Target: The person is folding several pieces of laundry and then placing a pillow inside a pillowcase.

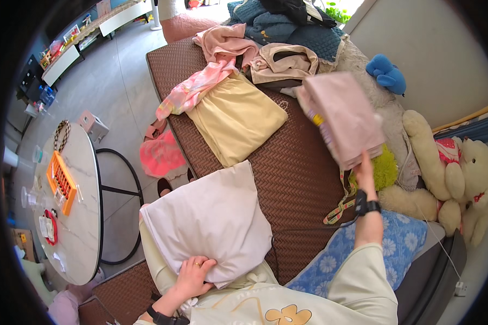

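Note:
My left hand (193,273), with a ring on one finger, holds the near edge of a folded white cloth (211,219) that lies across my lap. Out to the right, my right hand (365,170) grips the near end of a folded pink cloth bundle (341,115), slightly blurred. A purple and yellow print shows along the bundle's left side. Beneath and beside it are a lime-green fluffy item (380,166) and a patterned strap (337,213). Ahead of my lap, a folded pale yellow garment (238,118) lies on the brown woven sofa mat (297,178).
Pink garments (227,44), a beige garment (284,61) and a blue quilt (284,34) lie at the far end. Plush bears (447,174), a blue plush toy (386,75) and a blue floral cushion (362,252) line the right. A round table (75,243) holding an orange abacus (61,183) stands left.

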A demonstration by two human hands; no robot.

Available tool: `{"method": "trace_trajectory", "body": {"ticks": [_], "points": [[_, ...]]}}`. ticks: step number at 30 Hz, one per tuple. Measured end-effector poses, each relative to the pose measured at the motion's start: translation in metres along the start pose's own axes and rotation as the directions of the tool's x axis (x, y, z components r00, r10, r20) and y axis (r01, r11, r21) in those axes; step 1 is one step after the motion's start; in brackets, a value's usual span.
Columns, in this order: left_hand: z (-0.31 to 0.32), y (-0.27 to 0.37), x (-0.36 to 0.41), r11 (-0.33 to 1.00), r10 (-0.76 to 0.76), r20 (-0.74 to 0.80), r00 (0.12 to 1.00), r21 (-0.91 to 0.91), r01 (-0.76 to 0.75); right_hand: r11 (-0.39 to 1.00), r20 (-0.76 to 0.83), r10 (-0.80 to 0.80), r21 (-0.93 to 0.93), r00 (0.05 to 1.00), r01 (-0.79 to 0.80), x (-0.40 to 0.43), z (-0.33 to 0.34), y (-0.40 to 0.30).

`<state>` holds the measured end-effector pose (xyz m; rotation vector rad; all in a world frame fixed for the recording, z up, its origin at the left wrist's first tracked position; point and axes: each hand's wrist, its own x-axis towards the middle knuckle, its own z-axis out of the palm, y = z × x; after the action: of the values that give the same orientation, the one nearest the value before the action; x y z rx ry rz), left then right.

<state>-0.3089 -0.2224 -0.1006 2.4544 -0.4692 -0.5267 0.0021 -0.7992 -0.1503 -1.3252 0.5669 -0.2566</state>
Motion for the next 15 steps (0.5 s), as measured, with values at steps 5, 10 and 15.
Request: {"method": "trace_trajectory", "body": {"ticks": [5, 10, 15], "points": [[-0.001, 0.0, -0.011, 1.0, -0.013, -0.026, 1.0, -0.016, 0.013, 0.952, 0.024, 0.145, -0.275, 0.989, -0.133, -0.124, 0.017, 0.123], [0.001, -0.007, -0.018, 0.999, -0.022, -0.055, 0.998, -0.036, 0.02, 0.804, 0.363, 0.488, -0.54, 0.794, -0.247, -0.244, 0.096, 0.135], [-0.016, -0.029, -0.035, 0.883, -0.204, -0.118, 0.972, -0.451, 0.131, 0.683, 0.491, 0.714, -0.647, 0.5, -0.34, -0.29, 0.154, 0.157]]}}
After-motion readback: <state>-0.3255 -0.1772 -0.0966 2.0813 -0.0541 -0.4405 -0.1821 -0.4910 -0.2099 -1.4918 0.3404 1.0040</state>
